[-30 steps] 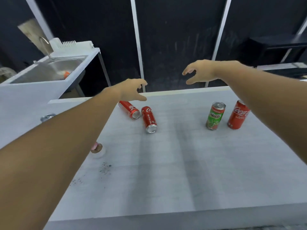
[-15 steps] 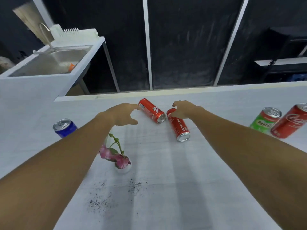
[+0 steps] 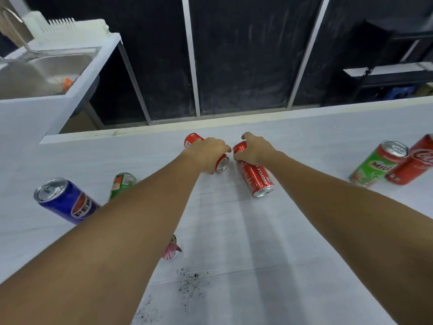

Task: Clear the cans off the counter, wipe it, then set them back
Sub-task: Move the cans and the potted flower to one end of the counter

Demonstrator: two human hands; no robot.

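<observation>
Altogether six cans show on the white surface (image 3: 234, 242): three red ones, two green ones and one blue one. Two of the red cans lie on their sides near the far edge, just beside each other, silver ends toward the camera. The left hand (image 3: 208, 152) lies over the left red can (image 3: 192, 139), fingers curled round it, while the right hand (image 3: 254, 148) grips the far end of the right red can (image 3: 256, 175), thumb raised behind it. At the right side a green Milo can (image 3: 377, 164) stands touching the third red can (image 3: 414, 161), which reaches the frame edge. At the left a blue Pepsi can (image 3: 64, 200) stands near a second green can (image 3: 121, 184), partly hidden behind the left forearm. One small pink flower (image 3: 172, 250) peeks out beneath that same forearm, and below it one scatter of dark crumbs (image 3: 187, 281) dirties the near part of the surface. Beyond the far edge runs a dark wall with pale upright strips. At the upper left a steel sink (image 3: 46, 71) sits in a white unit, with a white dish rack (image 3: 70, 26) behind it; something small and orange lies in the basin. At the upper right stands one dark shelf (image 3: 386, 73).
</observation>
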